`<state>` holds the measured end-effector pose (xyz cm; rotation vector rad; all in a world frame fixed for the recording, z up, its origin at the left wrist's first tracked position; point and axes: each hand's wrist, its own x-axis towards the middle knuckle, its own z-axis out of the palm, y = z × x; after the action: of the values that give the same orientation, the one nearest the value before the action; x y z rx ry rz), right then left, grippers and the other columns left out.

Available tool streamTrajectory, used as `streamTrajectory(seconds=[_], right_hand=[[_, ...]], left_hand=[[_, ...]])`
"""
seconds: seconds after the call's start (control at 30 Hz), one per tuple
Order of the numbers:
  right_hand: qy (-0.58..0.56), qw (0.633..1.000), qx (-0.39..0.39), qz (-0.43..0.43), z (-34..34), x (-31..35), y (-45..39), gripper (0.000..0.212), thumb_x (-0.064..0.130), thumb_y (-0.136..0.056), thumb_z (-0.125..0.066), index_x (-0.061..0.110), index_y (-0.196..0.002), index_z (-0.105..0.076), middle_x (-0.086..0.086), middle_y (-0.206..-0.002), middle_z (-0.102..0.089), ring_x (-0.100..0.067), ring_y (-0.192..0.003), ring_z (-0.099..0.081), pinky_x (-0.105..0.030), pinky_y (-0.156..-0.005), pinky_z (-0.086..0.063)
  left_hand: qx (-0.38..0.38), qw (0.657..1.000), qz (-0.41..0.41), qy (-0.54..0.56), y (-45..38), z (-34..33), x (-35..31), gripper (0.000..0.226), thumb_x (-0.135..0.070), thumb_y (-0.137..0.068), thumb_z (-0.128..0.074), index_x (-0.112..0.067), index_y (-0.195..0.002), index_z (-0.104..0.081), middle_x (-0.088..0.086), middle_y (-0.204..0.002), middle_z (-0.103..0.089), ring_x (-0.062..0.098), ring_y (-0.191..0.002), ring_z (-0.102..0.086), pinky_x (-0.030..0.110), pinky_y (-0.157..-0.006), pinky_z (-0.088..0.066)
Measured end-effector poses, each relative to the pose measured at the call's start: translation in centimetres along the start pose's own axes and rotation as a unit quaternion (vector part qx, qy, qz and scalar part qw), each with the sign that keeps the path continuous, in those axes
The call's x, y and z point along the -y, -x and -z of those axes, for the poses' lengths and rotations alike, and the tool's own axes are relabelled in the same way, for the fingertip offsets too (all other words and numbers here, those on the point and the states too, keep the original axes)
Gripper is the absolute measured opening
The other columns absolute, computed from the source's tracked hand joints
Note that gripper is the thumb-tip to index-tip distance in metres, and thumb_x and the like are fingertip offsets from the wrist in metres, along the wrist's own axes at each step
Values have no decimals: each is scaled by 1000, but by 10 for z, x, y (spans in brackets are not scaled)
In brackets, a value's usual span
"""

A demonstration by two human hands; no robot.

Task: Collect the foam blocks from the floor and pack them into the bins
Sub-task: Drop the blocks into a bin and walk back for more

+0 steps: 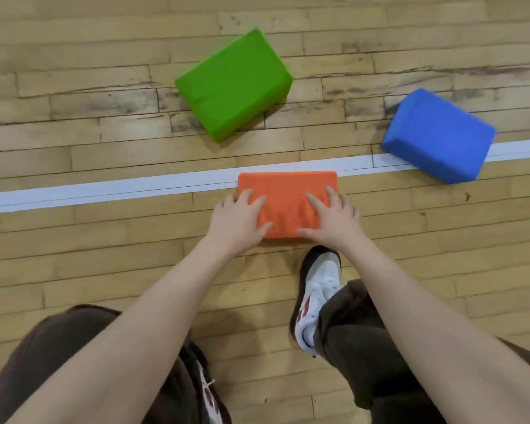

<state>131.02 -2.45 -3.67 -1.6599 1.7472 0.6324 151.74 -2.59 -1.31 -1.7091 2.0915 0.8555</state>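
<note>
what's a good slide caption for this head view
Both hands, left and right, grip an orange foam block on the wooden floor; green and blue blocks lie beyond.

Orange block (288, 191), green block (233, 87), blue block (438, 136) (white floor line (104, 191)).

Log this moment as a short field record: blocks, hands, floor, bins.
blocks: orange block, green block, blue block, all on the floor
left hand: grips the orange block's left end
right hand: grips its right end
floor: wooden boards; white line runs under the orange and blue blocks
bins: not in view
</note>
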Motion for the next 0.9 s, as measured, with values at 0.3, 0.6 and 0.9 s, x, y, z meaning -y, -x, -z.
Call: streamTrajectory(seconds=[0.3,0.6,0.9], right_hand=[[-101,989,-103,34,-64,-20,-29,105,42,-66,-80,47,-145,-12,6,-156,11,-40,-139,9,-65,-107,-24],[-114,939,-290,145,-48,8,-16,55,57,-81,-49,27,-125,-61,-6,-134,-54,-44,-127,-40,-59,-86,-47],[-115,878,-408,223,-13,78,-27,40,51,-86,-49,24,-102,-73,7,-102,-70,-22,-99,-59,-32,-69,-52]], left_hand=[[1,1000,20,-2,-41,-64,1,99,-57,-72,-70,-29,-147,-12,10,-155,3,39,-115,-44,44,-96,-39],[-105,992,-66,20,-34,-38,40,72,-63,-79,-55,-31,-141,-40,2,-149,-35,47,-126,-32,54,-101,-36],[-296,949,-106,16,-5,-18,97,46,-47,-87,-45,-15,-111,-67,7,-105,-68,37,-94,-62,50,-78,-52]])
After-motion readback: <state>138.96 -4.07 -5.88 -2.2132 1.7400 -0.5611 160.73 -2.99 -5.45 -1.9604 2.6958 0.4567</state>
